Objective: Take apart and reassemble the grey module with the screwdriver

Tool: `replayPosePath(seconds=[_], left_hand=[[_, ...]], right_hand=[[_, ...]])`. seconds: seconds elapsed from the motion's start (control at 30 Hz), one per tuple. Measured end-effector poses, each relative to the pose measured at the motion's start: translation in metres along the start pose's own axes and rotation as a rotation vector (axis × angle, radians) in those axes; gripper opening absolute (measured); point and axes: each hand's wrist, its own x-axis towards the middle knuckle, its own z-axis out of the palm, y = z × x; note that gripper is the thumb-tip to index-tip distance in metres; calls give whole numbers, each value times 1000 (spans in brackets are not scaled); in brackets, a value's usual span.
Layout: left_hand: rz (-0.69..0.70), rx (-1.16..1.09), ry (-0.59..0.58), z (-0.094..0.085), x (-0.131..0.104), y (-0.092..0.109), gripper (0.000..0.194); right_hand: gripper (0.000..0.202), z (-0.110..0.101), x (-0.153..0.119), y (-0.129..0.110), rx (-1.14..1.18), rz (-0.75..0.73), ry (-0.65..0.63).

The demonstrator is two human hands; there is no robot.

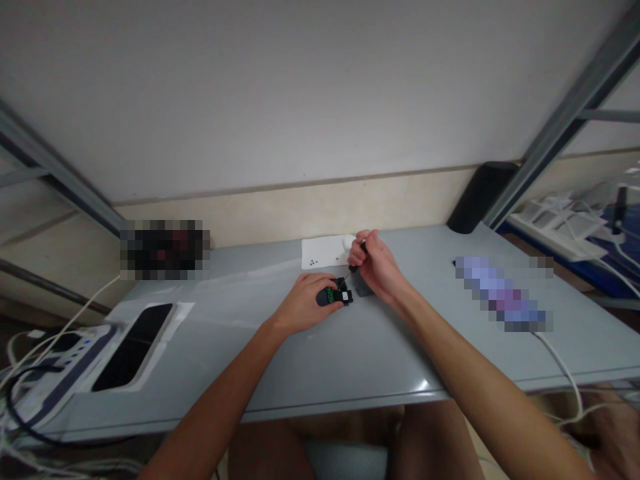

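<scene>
My left hand (pixel 303 301) is closed around a small black device (pixel 345 297) with a green circuit board showing, and it rests on the grey table. In my right hand (pixel 379 265) is a screwdriver (pixel 353 269), its thin shaft slanting down to the left with the tip at the device. Whether the tip sits in a screw is too small to tell. Under my right hand lies a dark grey flat piece (pixel 363 287), partly covered. Just behind both hands, a white sheet (pixel 320 247) carries several tiny dark screw-like bits (pixel 313 262) and a white rounded object (pixel 349 244).
A black phone (pixel 133 347) and a white power strip (pixel 80 367) with cables occupy the table's left end. A blurred dark object (pixel 165 250) stands back left. At right are a blurred bluish object (pixel 495 293) with a white cable (pixel 560 367) and a black cylinder (pixel 483 197).
</scene>
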Motion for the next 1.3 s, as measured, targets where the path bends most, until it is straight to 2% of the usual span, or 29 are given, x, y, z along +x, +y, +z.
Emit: replayPosePath(seconds=[0.17,0.3,0.4,0.47,0.67,0.73,0.83,0.93,1.1,1.17,1.3], left_hand=[[-1,-2,6,2,0,-2,24],[-22,-34,34,5,0,-6,27],[-35,-63,46,6,-1,-8,31],[-46,-83,53,7,-2,-9,33],[-69,-124,67,9,1,-10,32],[-51,-138,67,11,4,-12,28],[-22,-147,61,13,8,-14,25],[-19,-126,57,13,8,-14,25],[-32,-107,46,10,5,-12,30],[-40,-113,52,10,5,-11,33],[-26,-116,55,11,5,-11,28]], right_hand=[[37,-4,-1,-6,44,112,-2],[46,-4,-3,-3,14,79,55],[51,0,-3,0,16,26,38],[47,2,-2,1,17,-10,17],[41,-1,-3,-5,0,83,-16],[38,-2,-4,-5,-32,64,16],[47,-1,-2,-1,-25,10,52],[48,1,0,1,10,-42,41],[44,-3,0,-5,8,54,8],[41,-4,-1,-6,-40,57,32],[49,-1,-2,-2,-8,30,61]])
